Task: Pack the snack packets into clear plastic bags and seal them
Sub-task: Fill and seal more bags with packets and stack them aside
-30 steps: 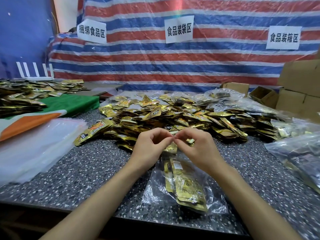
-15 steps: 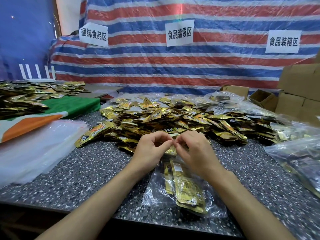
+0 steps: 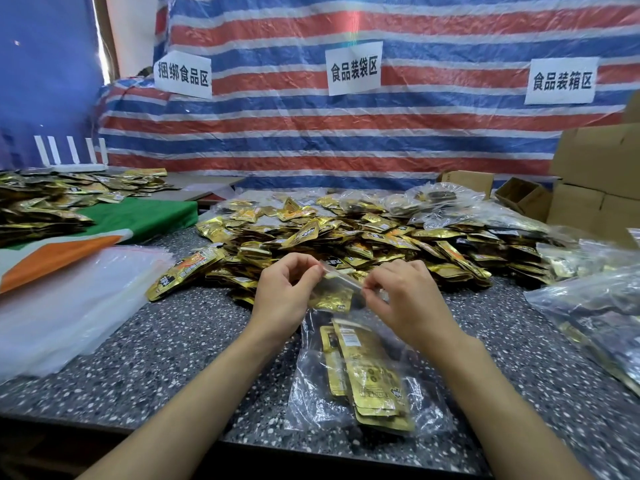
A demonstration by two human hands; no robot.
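**Hands parted along the bag mouth**

Half a second back we logged the fingertips meeting at centre frame. Now they sit apart, with the bag's top edge stretched between them. The left hand (image 3: pixel 285 299) pinches the upper-left end of that edge, and the right hand (image 3: pixel 408 303) pinches the lower-right end. We see both forearms reach in from the bottom corners. The clear bag (image 3: pixel 311 393), holding gold snack packets (image 3: pixel 372 386), lies on the speckled table (image 3: pixel 173 341) at lower centre, just before the loose packet pile (image 3: pixel 346 237).
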